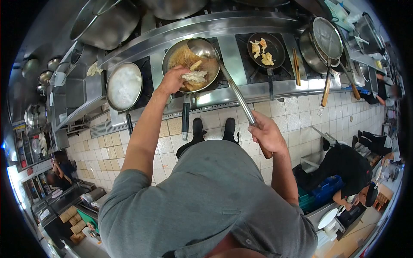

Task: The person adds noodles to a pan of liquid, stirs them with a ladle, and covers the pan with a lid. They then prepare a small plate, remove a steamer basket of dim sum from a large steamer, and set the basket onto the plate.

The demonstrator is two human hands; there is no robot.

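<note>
My left hand (173,80) is low over a wide pan of bubbling oil (175,56). Its fingertips are closed on a pale, batter-coated piece of food (195,77) at the pan's near side. Browner fried pieces (192,85) lie in the oil just below it. My right hand (266,131) grips the long handle of a metal ladle (235,88) near its wooden end. The ladle's bowl rests in or just over the oil at the pan's far right. The pan's black handle (186,116) points toward me.
Left of the oil pan is a pan of white, foamy liquid (124,86). On the right, a black frying pan (266,47) holds several fried pieces, beside chopsticks (296,64) and a strainer (328,36). A co-worker in black (344,167) bends at a counter behind right.
</note>
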